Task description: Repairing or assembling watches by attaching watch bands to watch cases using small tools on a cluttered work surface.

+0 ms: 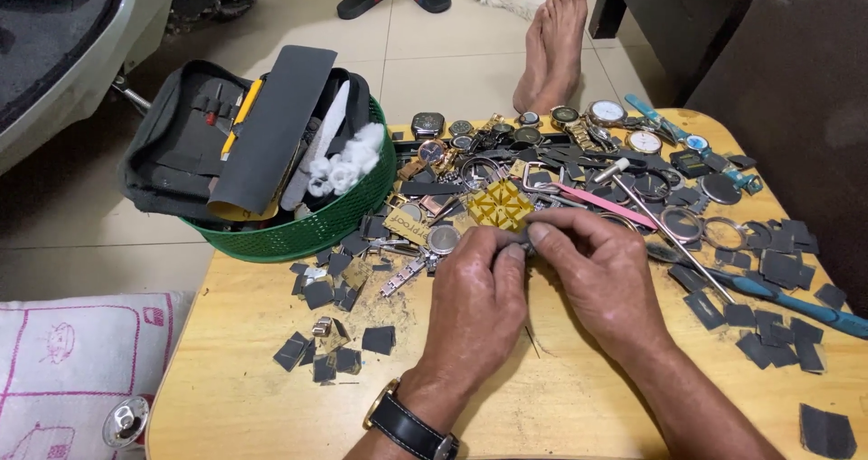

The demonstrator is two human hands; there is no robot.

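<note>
Here, nearest the viewer, two bare hands meet over the middle of a wooden desk (244,406): the left hand (475,302), with a dark-strapped wristwatch (411,428) on its wrist, and the right hand (601,275) pinch together on a small dark piece (522,240) held between their fingertips. It is almost wholly hidden, so its shape and kind cannot be told; it sits just above the desk, in front of a yellow gridded block (499,205). The work looks well under way: many cut squares of dark abrasive paper (768,329) lie scattered left and right of the hands, and fine dust marks the wood, while the piece has not yet been put down. Farther off, a heap of watch faces, cases, rings and straps (561,144) covers the desk, with a pink-handled tool (606,202) and a blue-handled tool (796,302) lying to the right. At far left stands a green basket (307,230) holding dark sheets. Beyond the desk, another person's bare feet (553,44) rest on the tiled floor (434,62).
</note>
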